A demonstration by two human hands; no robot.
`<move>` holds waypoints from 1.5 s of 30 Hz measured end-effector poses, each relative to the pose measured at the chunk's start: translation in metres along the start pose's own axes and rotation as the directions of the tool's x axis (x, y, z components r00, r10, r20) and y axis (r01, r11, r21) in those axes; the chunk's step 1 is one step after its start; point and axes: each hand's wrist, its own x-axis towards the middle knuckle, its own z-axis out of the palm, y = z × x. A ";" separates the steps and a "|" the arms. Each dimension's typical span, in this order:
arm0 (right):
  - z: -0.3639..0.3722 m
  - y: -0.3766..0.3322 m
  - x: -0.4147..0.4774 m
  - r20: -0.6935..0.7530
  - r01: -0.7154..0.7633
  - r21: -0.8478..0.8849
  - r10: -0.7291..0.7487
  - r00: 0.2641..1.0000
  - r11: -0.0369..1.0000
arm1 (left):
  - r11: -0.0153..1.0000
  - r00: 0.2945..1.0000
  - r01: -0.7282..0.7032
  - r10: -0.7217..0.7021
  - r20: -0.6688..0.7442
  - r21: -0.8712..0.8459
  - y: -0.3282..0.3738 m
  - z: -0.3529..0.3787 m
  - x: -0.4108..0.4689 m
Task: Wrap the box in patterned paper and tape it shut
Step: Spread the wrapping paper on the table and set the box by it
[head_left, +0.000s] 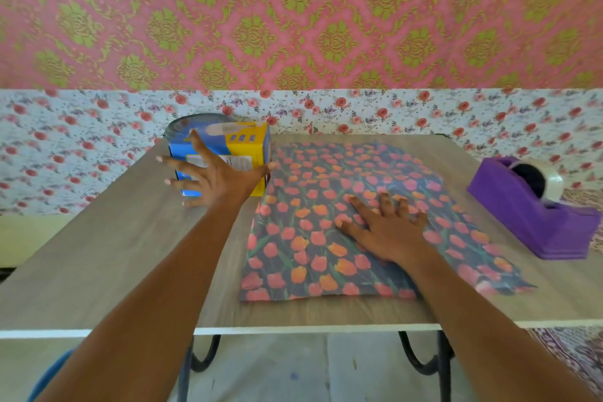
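Note:
A blue and yellow box (243, 143) stands at the back left of the table, just left of the paper. My left hand (215, 173) is spread wide in front of the box, fingers straight, reaching over its near face; whether it touches is unclear. A sheet of dark paper printed with red and orange tulips (313, 238) lies flat in the middle of the table. My right hand (385, 228) rests flat on that paper with fingers spread. A purple tape dispenser (522, 215) with a roll of clear tape sits at the right.
The wooden table (107, 254) has its near edge close to me, with black metal legs below. A flowered wall runs right behind the table's far edge. Something round and dark sits behind the box, mostly hidden.

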 end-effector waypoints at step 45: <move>0.002 -0.002 0.002 -0.036 -0.024 -0.020 0.023 0.999 1.000 | 0.887 0.899 -0.427 0.438 0.027 -0.178 -0.022 -0.078 0.074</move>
